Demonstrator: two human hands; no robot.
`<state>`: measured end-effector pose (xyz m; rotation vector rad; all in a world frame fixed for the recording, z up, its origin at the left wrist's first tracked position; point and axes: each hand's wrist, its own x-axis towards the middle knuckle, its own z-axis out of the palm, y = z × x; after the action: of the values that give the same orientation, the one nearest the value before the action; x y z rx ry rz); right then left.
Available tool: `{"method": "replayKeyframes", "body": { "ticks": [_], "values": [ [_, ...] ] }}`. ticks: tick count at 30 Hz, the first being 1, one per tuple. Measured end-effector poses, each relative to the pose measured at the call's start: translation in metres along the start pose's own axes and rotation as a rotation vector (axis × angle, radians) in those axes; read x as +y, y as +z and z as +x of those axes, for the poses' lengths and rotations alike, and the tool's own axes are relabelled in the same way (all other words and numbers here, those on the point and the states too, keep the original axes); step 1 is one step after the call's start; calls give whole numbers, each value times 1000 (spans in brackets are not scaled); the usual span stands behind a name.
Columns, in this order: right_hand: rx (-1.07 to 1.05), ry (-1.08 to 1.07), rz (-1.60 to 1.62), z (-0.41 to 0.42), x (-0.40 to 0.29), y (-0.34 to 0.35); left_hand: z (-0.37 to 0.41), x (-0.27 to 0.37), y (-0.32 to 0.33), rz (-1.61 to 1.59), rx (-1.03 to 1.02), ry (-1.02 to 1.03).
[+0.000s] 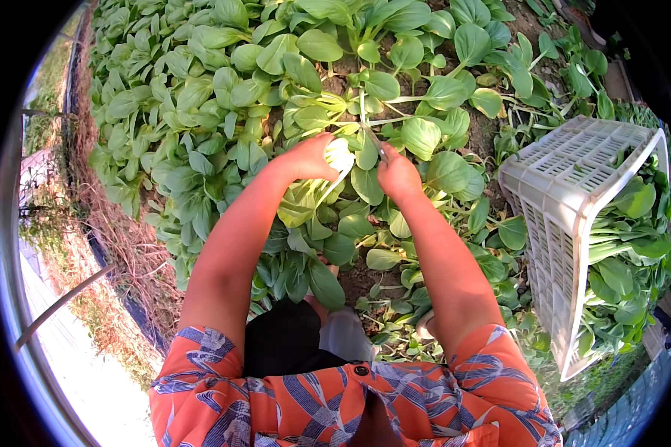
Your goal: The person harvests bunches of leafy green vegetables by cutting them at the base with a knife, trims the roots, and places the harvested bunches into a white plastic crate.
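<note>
My left hand (311,158) is closed around a head of bok choy (340,155). Its pale stems face up and to the right, and its leaves hang down below my wrist. In my right hand (398,175) is a small knife (373,139), its handle mostly hidden by my fingers. The blade points up and left, close to the stems of a bok choy plant (362,106) in the soil. Whether the blade touches those stems, I cannot tell.
Dense bok choy plants (173,95) cover the bed ahead and left. On the right, a white plastic crate (548,207) lies on its side with leafy greens (620,274) inside. Dry straw (123,234) and a thin pole (61,304) are at the left. Loose leaves litter the soil (369,282) before me.
</note>
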<state>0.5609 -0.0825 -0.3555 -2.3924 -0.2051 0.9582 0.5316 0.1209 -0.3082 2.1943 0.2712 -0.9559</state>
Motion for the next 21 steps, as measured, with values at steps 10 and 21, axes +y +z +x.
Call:
{"method": "replayKeyframes", "body": {
  "ticks": [10,21],
  "values": [
    [-148,72,-32,17,-17,0,-9,-2,-5,-169,-89,-67],
    [108,-173,1360,-53,-28,-73,-94,62,-3,-165,-70,419]
  ]
}}
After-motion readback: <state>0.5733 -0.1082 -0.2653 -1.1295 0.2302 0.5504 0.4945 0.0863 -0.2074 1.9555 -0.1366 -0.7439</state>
